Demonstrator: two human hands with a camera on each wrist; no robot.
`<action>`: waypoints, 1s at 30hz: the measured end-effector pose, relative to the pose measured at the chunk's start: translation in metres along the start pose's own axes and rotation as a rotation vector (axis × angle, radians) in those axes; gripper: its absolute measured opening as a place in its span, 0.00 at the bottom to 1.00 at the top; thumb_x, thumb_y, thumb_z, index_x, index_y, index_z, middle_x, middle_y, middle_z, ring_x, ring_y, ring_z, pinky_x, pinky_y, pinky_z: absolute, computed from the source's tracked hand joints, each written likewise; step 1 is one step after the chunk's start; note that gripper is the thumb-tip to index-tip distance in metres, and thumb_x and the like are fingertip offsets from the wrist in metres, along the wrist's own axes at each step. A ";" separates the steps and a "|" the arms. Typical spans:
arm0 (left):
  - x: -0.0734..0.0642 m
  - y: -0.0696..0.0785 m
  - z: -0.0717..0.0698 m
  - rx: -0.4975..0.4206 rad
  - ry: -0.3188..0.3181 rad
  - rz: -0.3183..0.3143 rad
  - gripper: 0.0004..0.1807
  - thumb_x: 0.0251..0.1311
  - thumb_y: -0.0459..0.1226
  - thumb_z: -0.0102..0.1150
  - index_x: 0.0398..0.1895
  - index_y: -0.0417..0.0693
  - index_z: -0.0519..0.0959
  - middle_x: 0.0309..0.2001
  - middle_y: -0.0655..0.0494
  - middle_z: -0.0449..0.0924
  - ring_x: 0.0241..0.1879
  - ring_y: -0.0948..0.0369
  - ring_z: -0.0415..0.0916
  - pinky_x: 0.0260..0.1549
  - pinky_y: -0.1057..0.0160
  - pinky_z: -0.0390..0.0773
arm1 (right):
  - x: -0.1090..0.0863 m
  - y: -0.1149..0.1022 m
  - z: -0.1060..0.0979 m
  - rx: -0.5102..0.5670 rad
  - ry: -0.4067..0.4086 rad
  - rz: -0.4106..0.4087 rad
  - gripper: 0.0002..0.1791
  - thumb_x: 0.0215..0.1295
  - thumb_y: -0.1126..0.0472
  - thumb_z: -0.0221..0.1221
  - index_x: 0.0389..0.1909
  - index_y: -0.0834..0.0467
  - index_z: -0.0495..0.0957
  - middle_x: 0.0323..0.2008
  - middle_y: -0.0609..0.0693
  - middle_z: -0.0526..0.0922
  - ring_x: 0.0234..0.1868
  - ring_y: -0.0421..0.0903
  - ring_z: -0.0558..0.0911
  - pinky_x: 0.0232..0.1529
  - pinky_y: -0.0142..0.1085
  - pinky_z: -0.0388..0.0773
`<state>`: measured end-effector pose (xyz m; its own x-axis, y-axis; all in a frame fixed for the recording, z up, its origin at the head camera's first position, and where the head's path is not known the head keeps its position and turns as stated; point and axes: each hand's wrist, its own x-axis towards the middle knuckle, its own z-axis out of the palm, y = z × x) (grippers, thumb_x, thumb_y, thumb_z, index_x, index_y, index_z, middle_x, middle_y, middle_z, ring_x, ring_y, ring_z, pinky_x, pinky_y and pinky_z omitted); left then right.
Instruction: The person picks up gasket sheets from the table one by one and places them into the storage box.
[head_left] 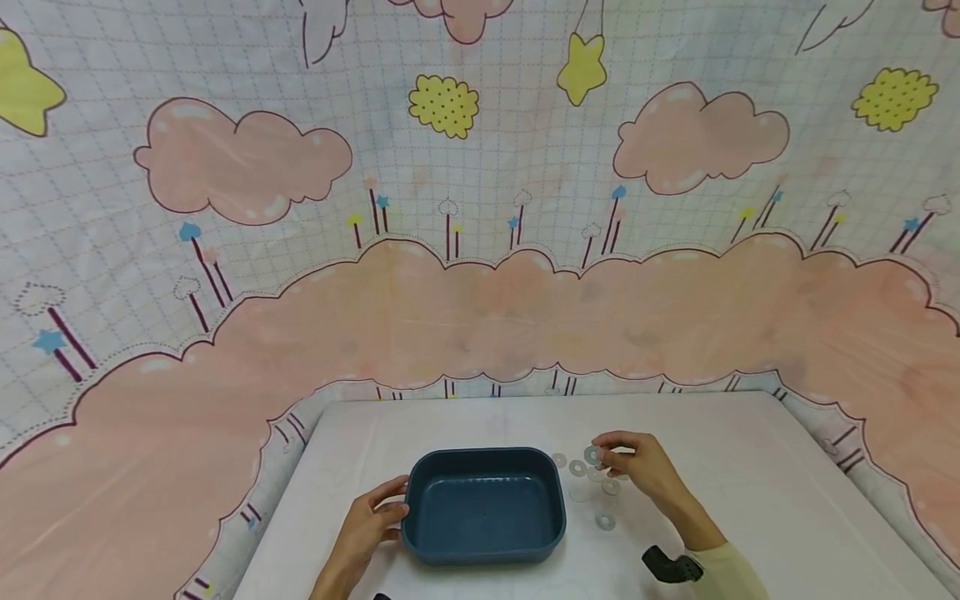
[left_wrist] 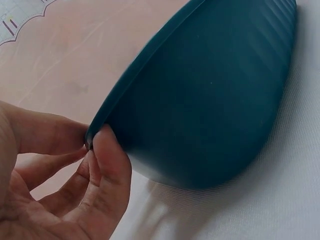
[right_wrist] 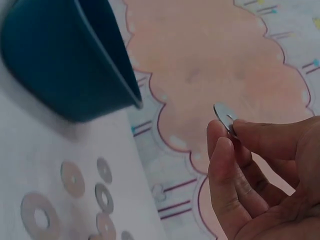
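Note:
A dark blue rectangular basin [head_left: 483, 557] stands on the white table, and its inside looks bare. My left hand [head_left: 371, 517] pinches the basin's left rim; the left wrist view shows thumb and fingers on the rim of the basin [left_wrist: 200, 100]. To the right of the basin my right hand [head_left: 648, 468] holds a flat metal washer [right_wrist: 225, 117] between thumb and fingertips, raised above the table. Several loose washers lie beneath and beside that hand, among them a grey washer [head_left: 605, 522] nearest the front and a larger washer [right_wrist: 40, 216] in the right wrist view.
The white table [head_left: 750, 467] reaches back to a printed cloth [head_left: 480, 325] with clouds and stars, which hangs behind and around it. A black strap piece [head_left: 671, 567] sits at the right wrist by a pale sleeve [head_left: 727, 571].

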<state>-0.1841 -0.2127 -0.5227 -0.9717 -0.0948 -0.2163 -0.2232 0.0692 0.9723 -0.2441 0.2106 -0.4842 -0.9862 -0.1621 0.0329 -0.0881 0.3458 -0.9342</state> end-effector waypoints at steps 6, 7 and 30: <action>0.000 0.001 0.000 0.002 -0.004 -0.004 0.28 0.58 0.27 0.58 0.65 0.38 0.72 0.57 0.42 0.75 0.41 0.59 0.79 0.27 0.62 0.78 | 0.001 -0.018 0.011 0.077 -0.059 -0.027 0.16 0.66 0.62 0.61 0.50 0.68 0.80 0.45 0.62 0.84 0.34 0.45 0.86 0.35 0.32 0.82; -0.001 0.002 0.000 0.003 -0.004 -0.004 0.28 0.58 0.27 0.58 0.65 0.38 0.72 0.57 0.42 0.75 0.41 0.59 0.79 0.27 0.62 0.79 | 0.002 -0.020 0.013 0.084 -0.063 -0.025 0.16 0.66 0.62 0.61 0.50 0.68 0.80 0.44 0.63 0.84 0.34 0.45 0.86 0.35 0.32 0.82; 0.001 -0.002 -0.001 -0.002 -0.003 0.013 0.28 0.58 0.26 0.58 0.65 0.36 0.72 0.56 0.42 0.75 0.41 0.59 0.78 0.26 0.62 0.79 | 0.012 -0.045 0.067 0.236 -0.107 -0.011 0.15 0.64 0.67 0.61 0.49 0.70 0.80 0.40 0.61 0.83 0.33 0.46 0.88 0.36 0.33 0.84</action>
<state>-0.1845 -0.2139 -0.5252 -0.9748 -0.0913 -0.2037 -0.2102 0.0683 0.9753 -0.2431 0.1314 -0.4653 -0.9639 -0.2657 0.0172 -0.0509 0.1205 -0.9914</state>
